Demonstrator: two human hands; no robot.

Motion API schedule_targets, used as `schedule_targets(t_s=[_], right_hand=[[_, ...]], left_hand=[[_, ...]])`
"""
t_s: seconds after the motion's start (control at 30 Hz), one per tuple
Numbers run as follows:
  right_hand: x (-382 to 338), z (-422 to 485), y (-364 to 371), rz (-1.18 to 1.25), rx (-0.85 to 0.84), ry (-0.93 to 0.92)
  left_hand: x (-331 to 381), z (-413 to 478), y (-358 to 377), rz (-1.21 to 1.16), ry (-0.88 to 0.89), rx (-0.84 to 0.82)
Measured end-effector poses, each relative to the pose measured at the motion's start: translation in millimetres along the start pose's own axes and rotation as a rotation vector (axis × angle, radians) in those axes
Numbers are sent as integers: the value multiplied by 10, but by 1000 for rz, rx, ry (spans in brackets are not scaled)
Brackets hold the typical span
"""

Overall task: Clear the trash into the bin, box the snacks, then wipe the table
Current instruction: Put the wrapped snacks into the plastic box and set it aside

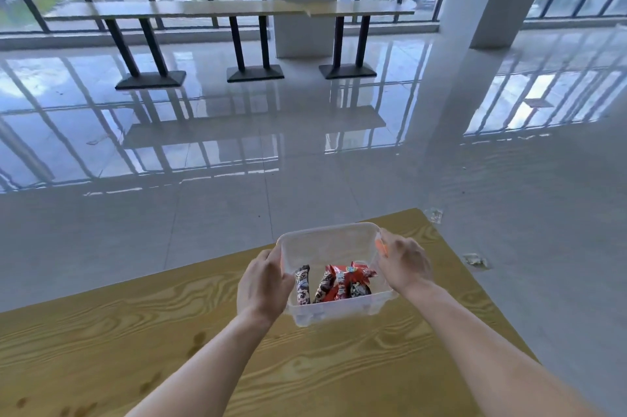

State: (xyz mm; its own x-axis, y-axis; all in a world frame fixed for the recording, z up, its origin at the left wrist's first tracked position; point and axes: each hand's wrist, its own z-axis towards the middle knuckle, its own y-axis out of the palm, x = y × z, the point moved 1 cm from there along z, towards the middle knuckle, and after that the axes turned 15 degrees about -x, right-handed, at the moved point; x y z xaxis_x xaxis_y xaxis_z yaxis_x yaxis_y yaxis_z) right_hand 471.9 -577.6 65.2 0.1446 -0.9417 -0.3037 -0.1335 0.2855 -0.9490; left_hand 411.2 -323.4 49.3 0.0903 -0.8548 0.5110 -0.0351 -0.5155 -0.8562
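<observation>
A clear plastic box [325,243] sits over the far end of the yellow wood-grain table [101,331]. Inside it lie several wrapped snacks [339,282], some red, some dark brown and white. My left hand [263,284] grips the box's left wall, and my right hand [405,262] grips its right wall near an orange clip. Whether the box rests on the table or is held just above it, I cannot tell. Dark stains [196,340] mark the tabletop near my left forearm.
Two crumpled clear wrappers lie on the glossy floor, one [434,214] past the table's far corner and another [476,260] to its right. A long counter on black legs [237,9] stands by the windows. A white pillar [475,9] rises at the right.
</observation>
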Motion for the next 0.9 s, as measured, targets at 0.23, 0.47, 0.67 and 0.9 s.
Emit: schedule_targets(t_s=[0.23, 0.47, 0.67, 0.9], right_hand=[[310, 454, -5, 13, -48, -5], [464, 717, 79, 29, -45, 4], [511, 731, 134, 58, -78, 10], [531, 756, 139, 41, -103, 6]], left_hand=[[199, 426, 193, 22, -14, -27], [261, 632, 358, 25, -55, -48], [264, 640, 454, 27, -52, -55], [301, 627, 457, 38, -45, -83]])
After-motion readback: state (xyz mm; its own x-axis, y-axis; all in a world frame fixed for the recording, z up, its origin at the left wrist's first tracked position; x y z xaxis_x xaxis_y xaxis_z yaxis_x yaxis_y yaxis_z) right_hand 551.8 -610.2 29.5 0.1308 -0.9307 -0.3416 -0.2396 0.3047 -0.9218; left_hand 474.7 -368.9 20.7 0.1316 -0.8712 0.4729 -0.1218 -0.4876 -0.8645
